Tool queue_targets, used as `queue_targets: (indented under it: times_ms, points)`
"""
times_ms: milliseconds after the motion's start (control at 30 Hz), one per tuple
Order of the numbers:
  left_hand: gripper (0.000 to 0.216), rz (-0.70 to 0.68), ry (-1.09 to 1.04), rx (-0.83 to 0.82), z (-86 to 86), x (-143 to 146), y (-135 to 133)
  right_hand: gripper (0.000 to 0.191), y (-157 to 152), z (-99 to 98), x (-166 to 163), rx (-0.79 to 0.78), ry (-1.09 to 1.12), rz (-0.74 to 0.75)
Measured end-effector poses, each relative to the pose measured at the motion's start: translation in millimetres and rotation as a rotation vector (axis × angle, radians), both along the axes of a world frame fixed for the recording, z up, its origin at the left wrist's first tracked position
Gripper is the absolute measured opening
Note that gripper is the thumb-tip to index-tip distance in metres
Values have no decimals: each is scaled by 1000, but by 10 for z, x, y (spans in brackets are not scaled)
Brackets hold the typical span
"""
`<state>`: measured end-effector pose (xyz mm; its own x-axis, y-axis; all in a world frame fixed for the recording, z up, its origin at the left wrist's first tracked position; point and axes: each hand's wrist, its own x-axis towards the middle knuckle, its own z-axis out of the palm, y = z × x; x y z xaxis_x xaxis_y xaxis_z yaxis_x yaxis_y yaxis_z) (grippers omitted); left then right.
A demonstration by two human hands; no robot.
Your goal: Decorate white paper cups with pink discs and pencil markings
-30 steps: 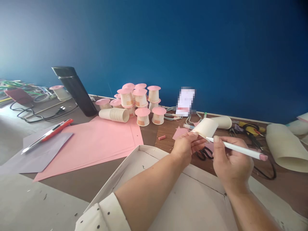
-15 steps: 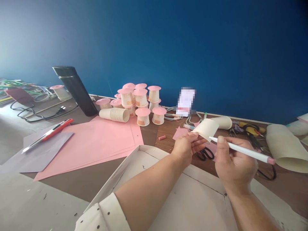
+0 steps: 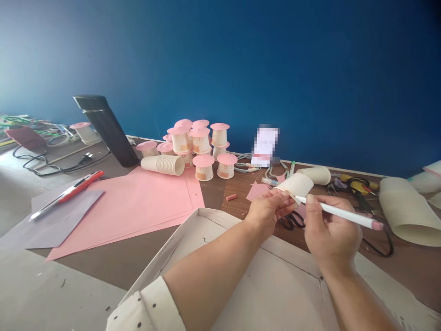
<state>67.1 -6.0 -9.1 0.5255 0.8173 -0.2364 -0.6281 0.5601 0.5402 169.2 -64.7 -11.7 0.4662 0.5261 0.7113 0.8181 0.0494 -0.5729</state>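
Observation:
My left hand [image 3: 270, 209] is closed on the rim of a plain white paper cup [image 3: 296, 185], which lies tilted on its side in the fingers. Between the fingers of my right hand [image 3: 332, 234] is a white marker pen [image 3: 346, 214] with a pink end. Its tip meets the cup near the rim; whether it leaves a mark there I cannot make out. Both hands are above a shallow white cardboard tray [image 3: 220, 276]. Behind them stand several paper cups with pink disc roofs [image 3: 204, 166] and drawn windows and doors, some stacked on others.
Left lie pink paper sheets [image 3: 138, 202], a grey sheet [image 3: 72, 220] and a red utility knife [image 3: 69, 193]. A black flask [image 3: 108, 131] stands behind. A nested cup stack [image 3: 163, 165] lies near the roofed cups. Larger cups [image 3: 409, 209] and cables [image 3: 386, 239] are at right.
My right hand and the marker pen have shifted slightly left. The cup has tipped a little in my left hand, whose thumb has moved along the rim.

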Motion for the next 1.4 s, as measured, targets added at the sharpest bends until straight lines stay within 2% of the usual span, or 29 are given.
queue_targets:
  times_ms: [400,900,1000,1133,1400]
  points:
    - [8,-4,18,-20,-7,7,9,30,-10,-8,-3,-1,-39,7]
    - [12,-11,47,62,-43,19,13,29,-1,-25,14,-10,-27,26]
    - [14,-2,30,57,-36,21,5,28,-16,7,-8,26,-27,31]
    - [13,27,19,26,-36,25,1,27,-31,48,-27,93,-22,15]
    - [3,34,41,7,-35,24,9,25,-14,8,0,50,-44,8]
